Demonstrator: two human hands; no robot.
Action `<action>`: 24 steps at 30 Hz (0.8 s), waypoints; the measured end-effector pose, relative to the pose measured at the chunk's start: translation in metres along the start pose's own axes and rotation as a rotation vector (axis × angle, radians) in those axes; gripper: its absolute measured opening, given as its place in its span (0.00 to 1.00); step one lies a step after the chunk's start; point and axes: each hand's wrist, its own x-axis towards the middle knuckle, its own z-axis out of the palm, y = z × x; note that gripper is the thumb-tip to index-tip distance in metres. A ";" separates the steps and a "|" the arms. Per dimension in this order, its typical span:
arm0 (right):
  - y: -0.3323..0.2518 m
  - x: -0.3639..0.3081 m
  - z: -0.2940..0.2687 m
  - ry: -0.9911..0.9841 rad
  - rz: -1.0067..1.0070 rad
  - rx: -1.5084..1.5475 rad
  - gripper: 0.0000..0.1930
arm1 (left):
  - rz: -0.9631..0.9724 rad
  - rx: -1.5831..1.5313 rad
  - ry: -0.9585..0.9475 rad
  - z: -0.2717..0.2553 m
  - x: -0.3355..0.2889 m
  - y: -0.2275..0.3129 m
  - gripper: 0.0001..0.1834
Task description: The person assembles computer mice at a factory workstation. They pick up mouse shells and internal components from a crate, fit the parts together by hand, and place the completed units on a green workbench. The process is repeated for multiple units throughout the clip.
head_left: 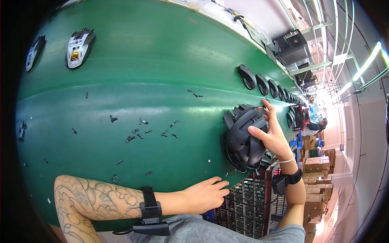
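We've got the right hand (274, 135) spread over the pile of black shells (241, 135) at the green bench (162, 52)'s near edge, some fingers hidden behind, so we can't tell whether it grips one! Nearby the left hand (207, 195) is empty, fingers loosely open, while the grey shirt (194, 229) blocks part of the crate (245, 202), small black pieces (130, 139) lie scattered, and the row of dark shells (262, 85) blurs away rightward
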 end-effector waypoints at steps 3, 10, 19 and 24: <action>-0.010 -0.010 -0.007 0.018 -0.029 -0.064 0.55 | 0.001 0.002 -0.025 -0.003 0.000 0.000 0.09; -0.049 -0.040 -0.001 0.169 -0.199 -0.393 0.56 | 0.004 0.032 0.036 0.000 -0.001 0.000 0.07; -0.059 -0.045 0.012 0.195 -0.256 -0.566 0.53 | 0.026 0.078 0.129 0.006 -0.002 -0.002 0.06; -0.062 -0.045 0.009 0.189 -0.196 -0.536 0.50 | 0.032 0.078 0.129 0.006 -0.003 -0.003 0.06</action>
